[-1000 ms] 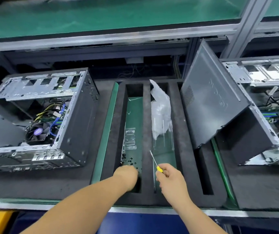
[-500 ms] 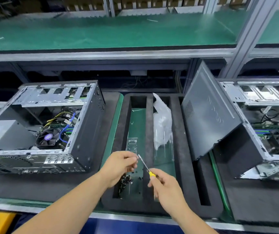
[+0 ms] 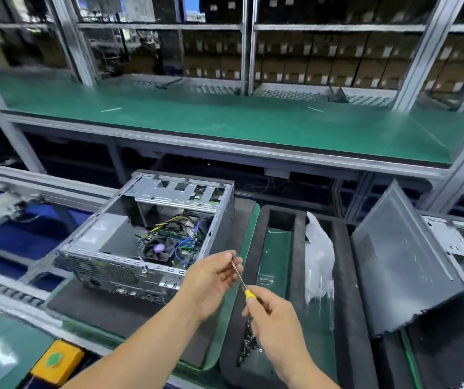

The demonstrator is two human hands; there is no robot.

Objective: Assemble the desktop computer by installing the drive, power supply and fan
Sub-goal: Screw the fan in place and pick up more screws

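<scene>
Desktop computer case (image 3: 152, 237), an open grey steel box lying on its side, sits on a black foam pad toward the counter's left part, its cooler fan and coloured cables exposed. To its right a black foam tray (image 3: 346, 276) with long slots holds a crumpled clear plastic bag (image 3: 319, 256), and a heap of small dark screws (image 3: 249, 345) lies at that tray's near end. The right hand (image 3: 278, 318) is closed around the yellow handle of a thin screwdriver (image 3: 242, 279). The left hand (image 3: 211, 279) is curled with its fingertips pinched at the shaft's tip; whether a screw sits there I cannot tell. Judging from this, any screw could slip off the tip on the way to the case and drop among the board's parts.
</scene>
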